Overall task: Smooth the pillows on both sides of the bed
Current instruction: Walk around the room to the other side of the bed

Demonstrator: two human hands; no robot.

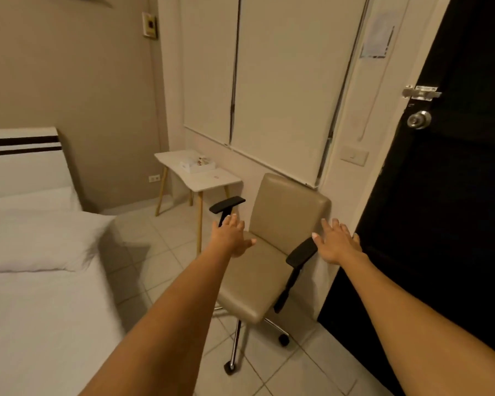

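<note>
A white pillow (37, 241) lies on the bed (40, 324) at the left, with a second white pillow (35, 198) behind it against the striped headboard (20, 158). Both my arms are stretched forward over a beige office chair (272, 252), away from the bed. My left hand (232, 235) hovers over the chair's seat near its left armrest, fingers apart, holding nothing. My right hand (337, 244) is spread flat beside the chair's right armrest, also empty. Neither hand touches a pillow.
The chair stands on casters on the tiled floor (283, 367), between the bed and a dark door (446, 195). A small white side table (200, 175) with a box on it stands by the wall under closed blinds (269, 81).
</note>
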